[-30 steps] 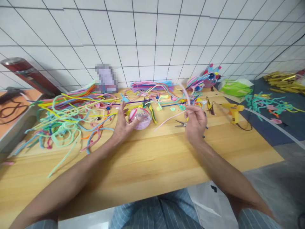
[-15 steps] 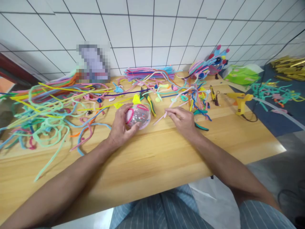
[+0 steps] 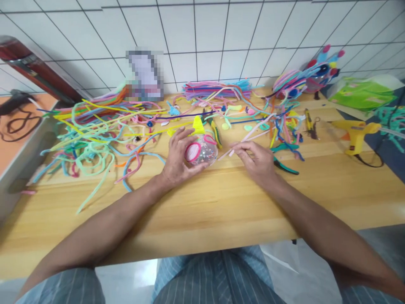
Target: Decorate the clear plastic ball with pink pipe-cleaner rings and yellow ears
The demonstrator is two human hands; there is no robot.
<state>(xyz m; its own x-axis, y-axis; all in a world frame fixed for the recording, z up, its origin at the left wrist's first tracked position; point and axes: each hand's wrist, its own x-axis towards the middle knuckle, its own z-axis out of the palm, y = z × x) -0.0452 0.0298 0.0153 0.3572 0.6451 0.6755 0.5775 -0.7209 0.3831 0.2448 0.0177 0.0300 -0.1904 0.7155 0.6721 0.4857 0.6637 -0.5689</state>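
Note:
My left hand is wrapped round the left side of a clear plastic ball with glittery specks inside. Pink pipe-cleaner rings mark the ball, and a yellow fuzzy piece stands at its top. To the right, my right hand pinches a pale pink pipe cleaner between thumb and fingertips, apart from the ball. Yellow-and-black handled pliers lie just behind the ball. Beside my right wrist rest teal-handled pliers, partly covered by pipe cleaners.
Tangled pipe cleaners spread over the left of the wooden table. A bundle of them lies along the tiled wall. At right are a yellow glue gun, a green package and a decorated figure.
The camera view has swung left, so everything appears farther right. The ball has turned slightly in my left hand, showing one pink ring more fully. My right hand keeps its pinch.

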